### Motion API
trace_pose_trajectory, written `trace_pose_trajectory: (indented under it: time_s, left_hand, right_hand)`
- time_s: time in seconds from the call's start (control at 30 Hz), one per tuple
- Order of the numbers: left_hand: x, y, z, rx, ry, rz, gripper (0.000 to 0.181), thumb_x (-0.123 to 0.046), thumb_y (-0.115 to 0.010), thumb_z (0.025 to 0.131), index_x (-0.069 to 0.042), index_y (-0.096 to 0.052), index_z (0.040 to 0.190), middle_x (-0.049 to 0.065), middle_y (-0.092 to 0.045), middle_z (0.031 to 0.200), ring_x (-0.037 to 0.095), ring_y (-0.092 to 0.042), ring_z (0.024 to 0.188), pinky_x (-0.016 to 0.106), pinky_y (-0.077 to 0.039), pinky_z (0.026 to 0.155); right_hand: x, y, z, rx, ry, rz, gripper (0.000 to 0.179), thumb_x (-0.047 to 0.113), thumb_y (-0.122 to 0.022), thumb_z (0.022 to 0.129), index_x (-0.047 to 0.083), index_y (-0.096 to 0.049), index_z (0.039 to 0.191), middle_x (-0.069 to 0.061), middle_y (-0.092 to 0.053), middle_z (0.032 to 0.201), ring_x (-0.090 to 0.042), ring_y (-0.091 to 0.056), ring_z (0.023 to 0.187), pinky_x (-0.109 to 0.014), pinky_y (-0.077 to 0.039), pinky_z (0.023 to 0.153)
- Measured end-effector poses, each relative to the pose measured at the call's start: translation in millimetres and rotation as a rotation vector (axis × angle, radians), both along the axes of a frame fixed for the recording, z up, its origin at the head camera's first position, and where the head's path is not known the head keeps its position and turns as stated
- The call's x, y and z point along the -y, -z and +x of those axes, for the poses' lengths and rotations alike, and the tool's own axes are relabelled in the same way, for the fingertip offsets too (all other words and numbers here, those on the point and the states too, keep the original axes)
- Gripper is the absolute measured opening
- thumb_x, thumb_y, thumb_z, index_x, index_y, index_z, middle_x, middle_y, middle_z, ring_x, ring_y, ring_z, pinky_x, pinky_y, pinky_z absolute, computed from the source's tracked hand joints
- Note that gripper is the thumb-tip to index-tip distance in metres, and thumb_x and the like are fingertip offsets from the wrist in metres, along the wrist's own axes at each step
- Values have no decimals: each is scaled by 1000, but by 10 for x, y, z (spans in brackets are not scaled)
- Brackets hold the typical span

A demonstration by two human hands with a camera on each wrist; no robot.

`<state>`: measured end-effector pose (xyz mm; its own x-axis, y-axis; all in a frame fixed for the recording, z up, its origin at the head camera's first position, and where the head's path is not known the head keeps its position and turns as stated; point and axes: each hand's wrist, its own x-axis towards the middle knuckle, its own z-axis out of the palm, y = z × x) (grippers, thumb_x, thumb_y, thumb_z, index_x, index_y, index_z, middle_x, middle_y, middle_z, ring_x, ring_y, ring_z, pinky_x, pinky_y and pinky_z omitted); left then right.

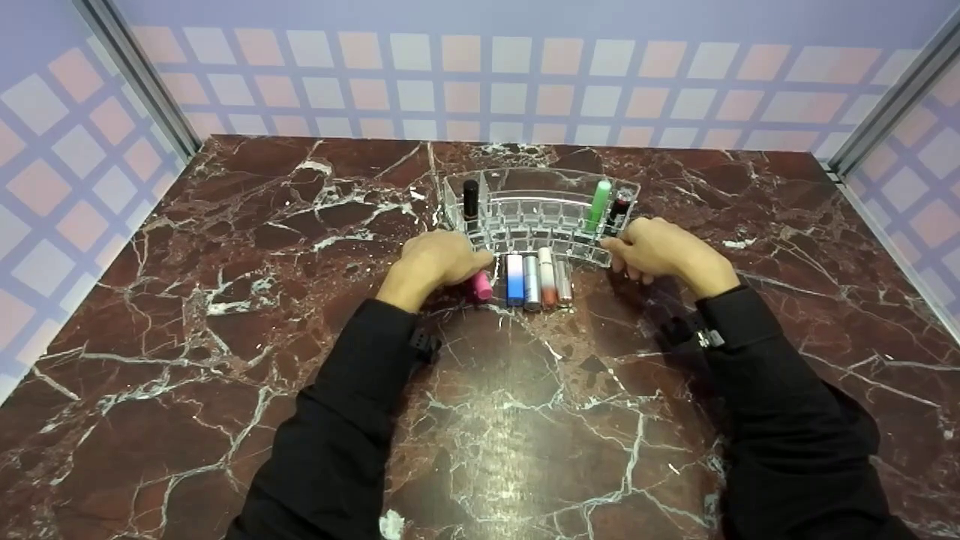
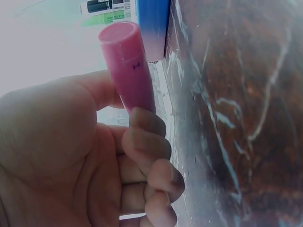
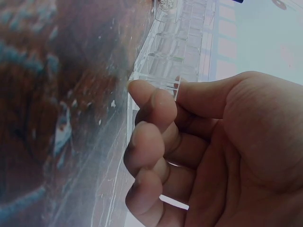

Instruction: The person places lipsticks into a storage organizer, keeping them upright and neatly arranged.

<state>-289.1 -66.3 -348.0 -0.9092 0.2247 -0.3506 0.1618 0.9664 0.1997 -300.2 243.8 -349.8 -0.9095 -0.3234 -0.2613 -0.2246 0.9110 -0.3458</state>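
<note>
My left hand [image 1: 437,259] pinches a pink lipstick tube [image 1: 483,287] between thumb and fingers, at the left front of a clear tiered lipstick organizer [image 1: 551,177]. In the left wrist view the pink tube shows a small dark mark on its side. With thumb and forefinger, my right hand [image 1: 664,247] grips the organizer's right front corner [image 3: 165,85]. A black tube [image 1: 470,201] stands in the organizer's back left. At the right stand a green tube [image 1: 598,202] and a black tube with a red band [image 1: 619,211].
Lying side by side before the organizer are a blue-and-white tube [image 1: 514,279], a silver tube [image 1: 532,283], a white-and-red tube [image 1: 547,277] and a clear-capped tube [image 1: 563,281]. The dark red marbled table [image 1: 300,360] meets checkered panels [image 1: 517,67] behind and at both sides.
</note>
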Motion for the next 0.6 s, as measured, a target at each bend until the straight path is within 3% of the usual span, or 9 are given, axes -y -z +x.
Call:
trace_pose_trajectory:
  time_s: [0.23, 0.6]
  left_hand:
    - [-45, -53, 25, -1, 43, 57, 51, -52, -40, 106, -19, -44, 68, -1, -46, 73, 12, -39, 57, 26, -34, 52]
    - [-65, -57, 20, -7, 56, 163, 48, -50, -42, 104, -19, -43, 68, -4, -41, 66, 11, -33, 54, 27, -34, 55]
  right_hand:
    - [-4, 6, 3, 1, 14, -17, 51, 36, -43, 112, 4, -73, 86, -7, -68, 68, -18, -65, 57, -32, -54, 57]
    - [-9, 1, 8, 8, 14, -24, 50, 36, -44, 112, 4, -73, 87, -7, -69, 70, -18, -65, 59, -33, -54, 58]
